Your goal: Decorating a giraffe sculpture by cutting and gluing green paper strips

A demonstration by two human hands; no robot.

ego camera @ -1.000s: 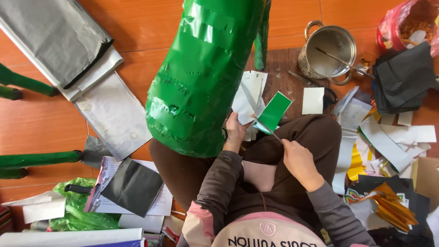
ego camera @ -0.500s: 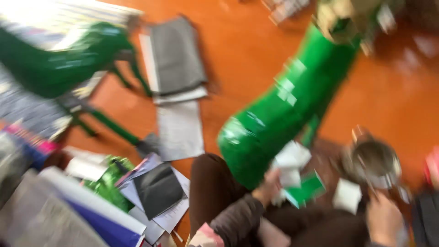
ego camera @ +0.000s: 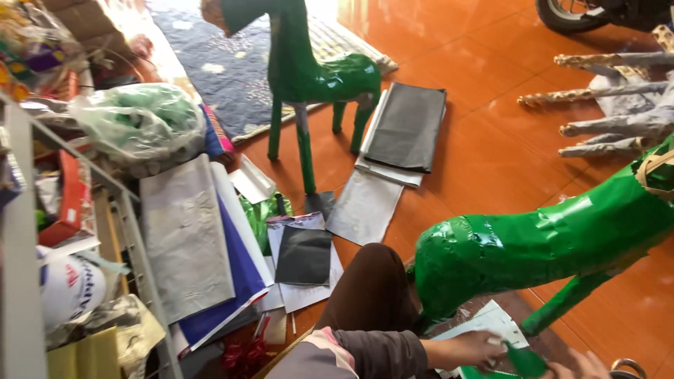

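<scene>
Orange floor [ego camera: 491, 161]: green horse figure [ego camera: 547, 245] over hands [ego camera: 484, 349].

Left hand [ego camera: 469, 349] low, fingers curled

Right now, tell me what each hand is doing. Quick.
Left hand: closed on a green paper strip, over white sheets.
Right hand: only partly in frame at the bottom edge; grip cannot be told.

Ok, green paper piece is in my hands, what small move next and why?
Probably lift the green paper piece, pinched by the left hand with the right hand beside it, toward the big green figure's rounded end just above; the white sheets below show nothing needing it.
</scene>
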